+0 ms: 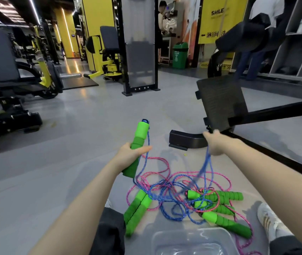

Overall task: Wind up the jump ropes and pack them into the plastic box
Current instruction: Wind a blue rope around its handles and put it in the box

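Left hand (134, 150) is wrapped around a green foam handle (139, 134), with the thumb lying across the front. The handle's long axis runs near-upright, tilted slightly right. The blue-capped cord end points up and away, and the butt end points down toward the left forearm. Blue cord (147, 159) drops from the cap past the hand into the pile.

Right hand (218, 144) is raised at about the same height, well apart from the left. It's closed on several strands of blue cord hanging under it. The hand is motion-blurred, so I can't tell the exact finger layout.

The rest of the jump ropes (165, 192) are on the grey floor between the legs, a loose pink and blue tangle.
- Two green handles (137, 211) lie side by side at the left of the pile, axis running lower-left to upper-right.
- A cluster of handles (220, 198) at the right lies mostly horizontal. One (227, 225) angles down-right.

The clear plastic box (162, 236) sits at the bottom edge, just beside the pile, with no rope in the visible part.

A white shoe (269, 221) is to the right of the pile.
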The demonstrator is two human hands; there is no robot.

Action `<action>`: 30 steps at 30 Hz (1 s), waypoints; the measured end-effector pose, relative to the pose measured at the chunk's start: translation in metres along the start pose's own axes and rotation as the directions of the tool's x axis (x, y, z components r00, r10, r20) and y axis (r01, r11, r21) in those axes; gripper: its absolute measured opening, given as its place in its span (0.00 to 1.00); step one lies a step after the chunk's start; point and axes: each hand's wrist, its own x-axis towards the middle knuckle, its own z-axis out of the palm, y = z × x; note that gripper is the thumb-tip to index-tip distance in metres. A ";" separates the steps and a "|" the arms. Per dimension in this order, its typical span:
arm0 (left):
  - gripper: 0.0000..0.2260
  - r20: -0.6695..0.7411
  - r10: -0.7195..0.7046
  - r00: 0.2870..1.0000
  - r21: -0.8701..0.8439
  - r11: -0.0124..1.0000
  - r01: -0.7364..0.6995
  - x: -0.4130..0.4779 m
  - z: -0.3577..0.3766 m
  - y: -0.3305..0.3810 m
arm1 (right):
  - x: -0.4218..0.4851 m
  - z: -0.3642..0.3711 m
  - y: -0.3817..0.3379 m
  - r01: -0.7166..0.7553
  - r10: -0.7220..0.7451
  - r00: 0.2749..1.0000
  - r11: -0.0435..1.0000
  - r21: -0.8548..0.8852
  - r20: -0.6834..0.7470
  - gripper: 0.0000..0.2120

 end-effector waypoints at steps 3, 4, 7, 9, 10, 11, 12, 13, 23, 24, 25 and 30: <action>0.22 0.275 -0.092 0.957 -0.052 0.993 0.110 -0.007 0.007 0.009 | -0.001 0.021 -0.003 0.118 -0.143 0.979 0.979 0.168 0.145 0.48; 0.21 0.356 -0.126 0.926 -0.074 0.984 0.162 -0.009 0.010 0.012 | 0.000 0.025 -0.006 0.189 -0.224 0.971 0.932 0.309 0.083 0.51; 0.18 0.569 -0.163 0.806 -0.093 0.961 0.260 -0.015 0.016 0.022 | 0.003 0.028 -0.019 0.299 -0.313 0.944 0.679 0.670 -0.105 0.54; 0.19 0.679 -0.149 0.719 -0.095 0.953 0.287 -0.019 0.020 0.027 | 0.003 0.027 -0.025 0.295 -0.328 0.933 0.475 0.829 -0.144 0.52; 0.19 0.710 -0.146 0.689 -0.097 0.949 0.301 -0.020 0.022 0.028 | 0.001 0.026 -0.027 0.295 -0.362 0.920 0.390 0.872 -0.149 0.48; 0.19 0.730 -0.145 0.668 -0.101 0.944 0.315 -0.021 0.024 0.029 | 0.000 0.028 -0.027 0.307 -0.402 0.901 0.329 0.893 -0.162 0.41; 0.20 0.742 -0.147 0.654 -0.101 0.940 0.325 -0.021 0.024 0.029 | -0.003 0.029 -0.025 0.308 -0.437 0.883 0.262 0.915 -0.172 0.33; 0.21 0.751 -0.154 0.642 -0.090 0.939 0.331 -0.021 0.024 0.029 | -0.006 0.031 -0.023 0.273 -0.465 0.870 0.171 0.947 -0.167 0.26; 0.28 0.881 -0.125 0.457 -0.085 0.907 0.412 -0.025 0.050 0.032 | -0.016 0.049 -0.036 0.053 -0.332 0.923 -0.391 0.919 -0.195 0.11; 0.29 0.883 -0.127 0.453 -0.081 0.907 0.413 -0.025 0.051 0.032 | -0.016 0.050 -0.035 0.057 -0.318 0.928 -0.396 0.916 -0.195 0.12; 0.30 0.882 -0.132 0.453 -0.075 0.908 0.411 -0.025 0.051 0.031 | -0.017 0.051 -0.035 0.057 -0.296 0.937 -0.391 0.919 -0.184 0.12; 0.34 0.854 -0.144 0.500 -0.106 0.893 0.437 -0.020 0.048 0.029 | -0.019 0.048 -0.033 0.101 -0.119 0.981 -0.363 0.926 -0.154 0.07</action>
